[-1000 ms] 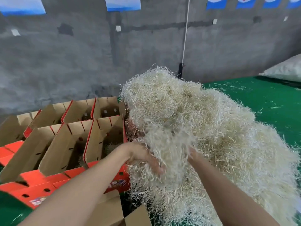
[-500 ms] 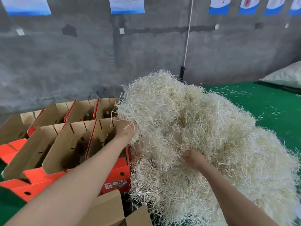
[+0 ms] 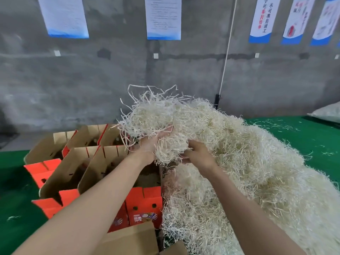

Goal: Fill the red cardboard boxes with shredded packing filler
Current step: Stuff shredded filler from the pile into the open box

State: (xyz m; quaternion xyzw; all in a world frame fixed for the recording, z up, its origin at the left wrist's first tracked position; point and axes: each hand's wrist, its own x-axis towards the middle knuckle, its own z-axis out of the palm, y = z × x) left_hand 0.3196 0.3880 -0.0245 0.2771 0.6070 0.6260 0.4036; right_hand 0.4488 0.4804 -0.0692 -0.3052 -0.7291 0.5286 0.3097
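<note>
A big heap of pale shredded filler point(image 3: 253, 162) lies on the green table, filling the right half of the view. My left hand point(image 3: 147, 146) is palm up under a raised clump of filler point(image 3: 152, 116), lifting it off the heap's left end. My right hand point(image 3: 197, 153) grips strands at the clump's lower right side. Several red cardboard boxes point(image 3: 143, 205) with brown flaps standing open sit in rows to the left, right beside the heap. The clump hangs above the nearest box's open top. My fingertips are buried in the filler.
A green table top point(image 3: 303, 135) carries everything, with loose shreds scattered at the right. A brown cardboard flap point(image 3: 128, 238) pokes up at the bottom edge. A white sack point(image 3: 329, 113) lies at the far right. A grey wall with posters stands behind.
Both hands have risen and come together, pulling a clump up and away from the heap toward the boxes. My left hand turned palm up under it. The camera tilted upward.
</note>
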